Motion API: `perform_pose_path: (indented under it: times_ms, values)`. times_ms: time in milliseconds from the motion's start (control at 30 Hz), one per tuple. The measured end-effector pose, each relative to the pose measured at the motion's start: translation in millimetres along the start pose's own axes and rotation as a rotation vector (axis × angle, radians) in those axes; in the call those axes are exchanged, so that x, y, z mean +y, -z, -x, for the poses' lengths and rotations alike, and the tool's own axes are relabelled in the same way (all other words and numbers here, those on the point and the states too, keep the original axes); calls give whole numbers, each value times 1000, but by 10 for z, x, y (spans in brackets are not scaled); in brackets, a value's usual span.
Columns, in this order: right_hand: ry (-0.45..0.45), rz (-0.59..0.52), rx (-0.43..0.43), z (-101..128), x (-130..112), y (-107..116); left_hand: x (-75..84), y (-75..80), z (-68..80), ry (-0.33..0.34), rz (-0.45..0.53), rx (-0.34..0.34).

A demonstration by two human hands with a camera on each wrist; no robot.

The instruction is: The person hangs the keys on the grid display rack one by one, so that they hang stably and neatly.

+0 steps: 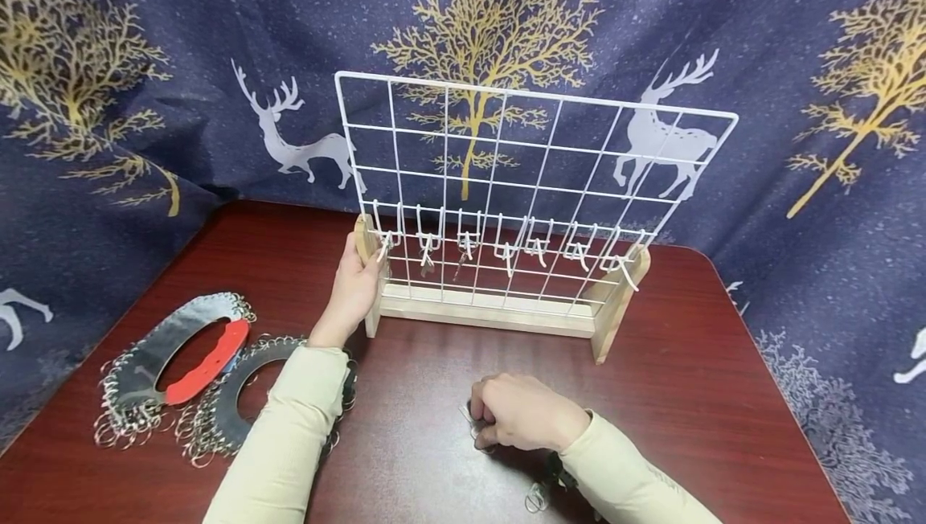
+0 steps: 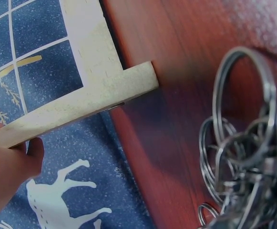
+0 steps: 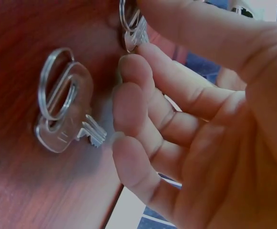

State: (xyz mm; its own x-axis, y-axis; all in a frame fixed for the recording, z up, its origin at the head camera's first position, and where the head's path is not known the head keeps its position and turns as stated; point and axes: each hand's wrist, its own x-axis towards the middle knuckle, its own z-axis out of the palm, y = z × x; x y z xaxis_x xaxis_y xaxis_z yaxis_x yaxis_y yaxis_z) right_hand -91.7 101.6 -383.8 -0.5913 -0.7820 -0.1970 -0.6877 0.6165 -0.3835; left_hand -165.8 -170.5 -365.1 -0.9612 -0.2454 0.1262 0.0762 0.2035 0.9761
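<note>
Rings [image 1: 130, 415] on oval holders lie at table left. Left hand [image 1: 354, 287] grips the wooden post [image 1: 372, 283] of the wire grid rack [image 1: 521, 186]. Right hand [image 1: 521, 411], fingers curled, pinches a clear key [image 3: 133, 36]; a second key [image 3: 64, 119] lies just beside it.
</note>
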Motion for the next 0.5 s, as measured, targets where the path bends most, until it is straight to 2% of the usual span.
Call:
perform_pose_path:
  times_ms: [133,333,500]
  values:
    - [-2,-19,-4,2,5,-17,3,2,-2,-5,15,-6]
    - [23,-8,18,6,-1,-33,-13,7,-6,-14,-34,2]
    - [46,25,54,19,-27,-33,-16,9,-7,-17,-8,-3]
